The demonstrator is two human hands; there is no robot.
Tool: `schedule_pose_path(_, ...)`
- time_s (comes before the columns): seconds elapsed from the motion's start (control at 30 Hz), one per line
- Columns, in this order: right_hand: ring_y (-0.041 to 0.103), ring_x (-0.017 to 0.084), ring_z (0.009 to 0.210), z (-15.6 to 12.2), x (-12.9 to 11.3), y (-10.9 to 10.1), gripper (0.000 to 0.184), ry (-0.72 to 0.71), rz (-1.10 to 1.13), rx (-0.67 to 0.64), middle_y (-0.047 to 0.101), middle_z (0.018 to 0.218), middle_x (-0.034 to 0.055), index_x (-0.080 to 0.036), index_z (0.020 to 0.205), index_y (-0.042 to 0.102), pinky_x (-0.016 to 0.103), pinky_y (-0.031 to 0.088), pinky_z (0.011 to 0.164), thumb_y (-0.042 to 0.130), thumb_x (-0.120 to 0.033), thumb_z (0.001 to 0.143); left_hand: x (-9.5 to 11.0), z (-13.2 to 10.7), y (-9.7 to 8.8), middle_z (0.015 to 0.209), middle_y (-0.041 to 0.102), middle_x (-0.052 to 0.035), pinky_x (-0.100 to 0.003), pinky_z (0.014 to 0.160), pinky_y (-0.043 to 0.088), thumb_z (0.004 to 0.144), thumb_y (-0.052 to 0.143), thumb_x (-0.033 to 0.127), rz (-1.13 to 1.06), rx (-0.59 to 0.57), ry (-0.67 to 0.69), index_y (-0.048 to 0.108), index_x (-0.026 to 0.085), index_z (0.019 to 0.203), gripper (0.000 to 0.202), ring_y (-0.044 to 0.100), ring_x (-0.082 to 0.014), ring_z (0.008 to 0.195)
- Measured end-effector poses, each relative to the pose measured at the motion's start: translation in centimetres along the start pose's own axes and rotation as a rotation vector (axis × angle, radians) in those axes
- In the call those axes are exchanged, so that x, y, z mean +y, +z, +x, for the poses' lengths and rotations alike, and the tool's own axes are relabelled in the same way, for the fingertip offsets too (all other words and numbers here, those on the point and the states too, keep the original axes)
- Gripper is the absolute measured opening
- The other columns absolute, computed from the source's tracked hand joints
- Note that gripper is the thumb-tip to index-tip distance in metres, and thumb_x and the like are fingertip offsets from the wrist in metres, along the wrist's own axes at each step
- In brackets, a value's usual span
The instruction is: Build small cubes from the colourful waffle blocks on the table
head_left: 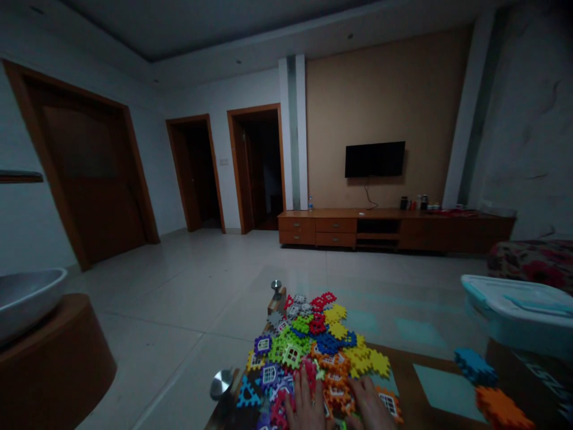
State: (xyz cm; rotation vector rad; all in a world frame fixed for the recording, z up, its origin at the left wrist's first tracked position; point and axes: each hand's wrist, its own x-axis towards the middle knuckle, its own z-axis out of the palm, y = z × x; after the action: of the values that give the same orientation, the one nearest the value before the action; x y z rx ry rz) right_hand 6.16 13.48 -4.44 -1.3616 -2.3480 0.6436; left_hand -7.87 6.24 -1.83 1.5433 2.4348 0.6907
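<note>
Three wooden doorways (194,173) and one wall-mounted television (375,159) above a long wooden cabinet (394,230) fill the far side of the room as I watch from my remote seat. Nearer, I count one steel basin (27,301) on a round wooden stand (54,370) at the left, and one plastic tub with a pale blue lid (514,307) at the right, in front of a bed with a floral cover (532,263).

On the counter (403,356) sits one heaped pile of interlocking plastic tiles (304,349), too overlapped for an exact count but clearly dozens, in red, yellow, green, blue, orange and purple. Two loose clusters lie apart from it toward the right: one blue (475,368), one orange (499,409). Two chrome knobs (276,288) stand beside the pile.

At its near edge, the left hand (305,406) and right hand (371,406) lie palm-down on the tiles, fingers extended, neither visibly closed around a piece. With tiles this tangled, light, flat pressure works best, one piece at a time, so the heap stays put.
</note>
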Motion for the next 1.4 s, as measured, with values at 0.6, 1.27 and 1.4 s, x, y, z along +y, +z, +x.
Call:
schedule_pose_path(0.6,0.056,0.028,0.111,9.8,-5.3,-2.8,0.041,-0.007,-0.055,0.043,0.066,0.115,0.0107,-0.017,0.115,0.065,0.035,0.037,0.097,0.056,-0.015,0.075,-0.4,12.6,-2.4,0.127,0.059,-0.0176,-0.048,0.104,0.029,0.083,0.052,0.018,0.219,0.155,-0.026,0.052,0.009,0.123,0.041,0.048,-0.0290,0.124)
schedule_pose_path(1.27,0.062,0.022,0.091,0.1,-0.7,-4.3,0.028,-0.124,0.236,0.192,0.068,0.092,0.0072,-0.021,0.088,0.067,0.030,0.046,0.082,0.042,-0.012,0.079,0.3,5.8,-2.8,0.105,0.052,-0.0085,-0.035,0.094,0.043,0.081,0.042,0.021,-0.332,0.278,0.127,0.056,0.019,0.093,0.019,0.053,-0.0231,0.104)
schedule_pose_path(1.4,0.061,0.023,0.092,-0.2,-0.5,-4.1,0.028,-0.085,0.205,0.191,0.068,0.093,0.0076,-0.021,0.088,0.066,0.032,0.045,0.083,0.042,-0.010,0.078,0.4,4.7,-2.9,0.109,0.058,-0.0076,-0.041,0.098,0.037,0.079,0.044,0.015,-0.084,0.214,0.025,0.057,0.021,0.095,0.021,0.050,-0.0262,0.114)
